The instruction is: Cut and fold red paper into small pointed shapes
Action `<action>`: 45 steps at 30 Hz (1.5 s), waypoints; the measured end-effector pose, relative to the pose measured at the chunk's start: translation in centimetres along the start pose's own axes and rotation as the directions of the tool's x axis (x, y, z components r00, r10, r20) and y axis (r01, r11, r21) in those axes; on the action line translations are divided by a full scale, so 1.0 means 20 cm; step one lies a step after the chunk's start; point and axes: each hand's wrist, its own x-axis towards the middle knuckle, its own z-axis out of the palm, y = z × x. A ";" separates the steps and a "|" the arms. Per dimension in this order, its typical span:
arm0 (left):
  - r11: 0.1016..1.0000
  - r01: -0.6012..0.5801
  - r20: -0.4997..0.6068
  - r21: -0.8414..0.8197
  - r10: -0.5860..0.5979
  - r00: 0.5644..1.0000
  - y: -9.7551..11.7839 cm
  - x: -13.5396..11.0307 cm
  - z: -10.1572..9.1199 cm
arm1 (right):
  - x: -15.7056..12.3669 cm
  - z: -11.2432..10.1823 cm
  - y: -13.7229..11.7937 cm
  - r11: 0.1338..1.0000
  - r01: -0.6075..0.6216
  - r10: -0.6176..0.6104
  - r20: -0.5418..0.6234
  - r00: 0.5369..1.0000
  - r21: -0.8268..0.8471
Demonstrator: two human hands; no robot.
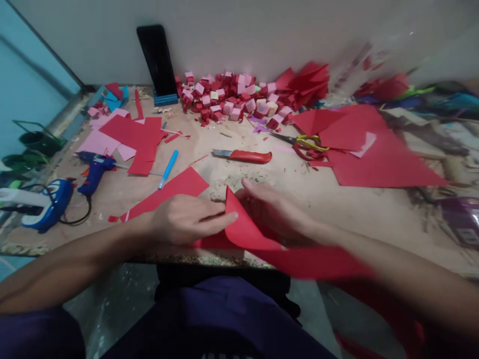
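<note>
Evidently, left hand (187, 219) clamps fingers (213, 225) on paper (247, 232); right hand's (269, 202) grip, can't tell; knife (249, 156) at twelve o'clock

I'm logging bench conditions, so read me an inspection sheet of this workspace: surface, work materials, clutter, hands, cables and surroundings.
Surface: table pale, strewn with scraps, front edge rough.
Work materials: bent red paper, trailing past the front edge; red and pink paper cubes heaped by the wall.
Clutter: knife, blade exposed; scissors beside red sheets; blue glue gun lying at left.
Hands: left hand pinches the red paper; right hand close behind it, grip unclear.
Cables: dark cord at the glue gun's handle.
Surroundings: pale wall behind; phone propped upright.
</note>
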 end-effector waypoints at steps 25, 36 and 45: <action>0.097 0.894 0.659 -0.438 -0.642 0.393 0.09 0.16 0.05 | 0.00 0.00 -0.01 0.985 0.134 -0.160 -0.288 0.944 -0.109; 0.212 0.910 0.668 -0.357 -0.623 0.407 0.10 0.19 0.03 | 0.02 0.01 -0.01 0.980 0.153 -0.186 -0.328 0.926 -0.125; 0.180 0.903 0.655 -0.390 -0.635 0.409 0.09 0.17 0.04 | 0.02 -0.05 -0.04 0.997 0.043 -0.026 -0.223 0.974 0.070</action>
